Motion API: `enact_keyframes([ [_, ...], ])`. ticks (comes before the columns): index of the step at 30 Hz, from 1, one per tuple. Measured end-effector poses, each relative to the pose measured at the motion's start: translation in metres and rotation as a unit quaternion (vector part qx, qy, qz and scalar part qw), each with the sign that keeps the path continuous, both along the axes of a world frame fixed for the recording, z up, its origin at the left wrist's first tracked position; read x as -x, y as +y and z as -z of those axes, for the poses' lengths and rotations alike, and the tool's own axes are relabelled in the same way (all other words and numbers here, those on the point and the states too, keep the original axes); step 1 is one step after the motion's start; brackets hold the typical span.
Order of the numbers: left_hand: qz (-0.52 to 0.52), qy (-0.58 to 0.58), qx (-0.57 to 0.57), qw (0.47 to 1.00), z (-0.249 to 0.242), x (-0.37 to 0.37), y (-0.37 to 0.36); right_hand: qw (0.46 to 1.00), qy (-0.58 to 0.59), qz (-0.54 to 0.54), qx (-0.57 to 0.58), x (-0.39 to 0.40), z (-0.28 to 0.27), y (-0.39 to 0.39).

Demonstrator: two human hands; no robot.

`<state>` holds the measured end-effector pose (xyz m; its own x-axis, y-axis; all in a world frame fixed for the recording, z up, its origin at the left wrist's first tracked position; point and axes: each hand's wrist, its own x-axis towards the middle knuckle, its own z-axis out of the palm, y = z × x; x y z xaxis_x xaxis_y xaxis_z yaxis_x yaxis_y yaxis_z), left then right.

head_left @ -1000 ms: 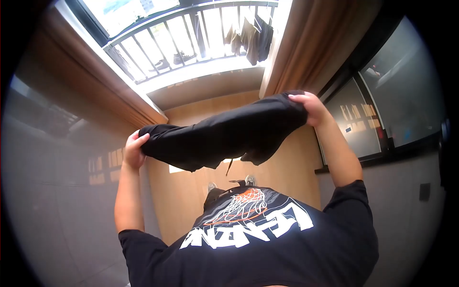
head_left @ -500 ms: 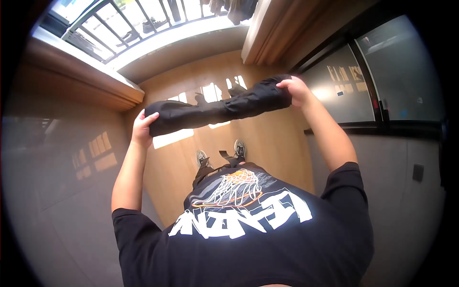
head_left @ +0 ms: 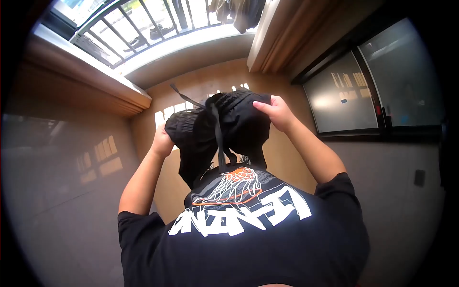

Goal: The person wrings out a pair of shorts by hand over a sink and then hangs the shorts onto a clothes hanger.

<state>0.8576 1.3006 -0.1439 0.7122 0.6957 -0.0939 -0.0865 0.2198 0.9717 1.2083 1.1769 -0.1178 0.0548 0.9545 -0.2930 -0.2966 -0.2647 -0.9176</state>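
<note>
Black drawstring pants [head_left: 239, 122] hang in front of my chest, held up at both sides of the gathered elastic waistband. My left hand [head_left: 163, 142] grips the waistband's left side, its fingers partly hidden by the cloth. On the other side, my right hand [head_left: 278, 114] pinches the band with the thumb on top. A long flat drawstring [head_left: 218, 134] dangles from the middle of the waist, one end sticking out to the upper left. The pants' legs droop below, partly hidden behind my printed black T-shirt [head_left: 248, 239].
Ahead is a window ledge [head_left: 191, 44] with a railing [head_left: 138, 29]; shoes [head_left: 160, 32] stand beyond it and clothes hang at the top. Brown curtains [head_left: 279, 43] frame it. A dark-framed glass panel [head_left: 342, 100] is on the right, above the wooden floor [head_left: 287, 158].
My hands have come closer together. The cloth, stretched sideways in a long roll before, now sags open with its waistband and drawstring showing and its legs hanging down.
</note>
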Motion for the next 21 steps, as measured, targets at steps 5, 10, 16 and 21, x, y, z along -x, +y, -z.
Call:
enact_keyframes([
  [5,-0.083,-0.052,0.126,0.987,-0.04,0.04,0.002,0.994,0.047,0.01,-0.101,-0.038,-0.027,-0.033],
  [10,-0.085,-0.168,0.177,0.966,-0.066,0.042,-0.013,0.94,0.34,-0.027,-0.013,-0.063,-0.019,-0.038],
  [16,-0.119,-0.006,0.077,0.99,-0.01,0.016,0.035,0.986,-0.108,-0.13,0.015,-0.029,0.003,0.028],
  [21,-0.053,-0.056,0.034,0.996,-0.083,0.056,0.031,0.968,-0.191,0.033,-0.16,-0.081,-0.068,0.0],
])
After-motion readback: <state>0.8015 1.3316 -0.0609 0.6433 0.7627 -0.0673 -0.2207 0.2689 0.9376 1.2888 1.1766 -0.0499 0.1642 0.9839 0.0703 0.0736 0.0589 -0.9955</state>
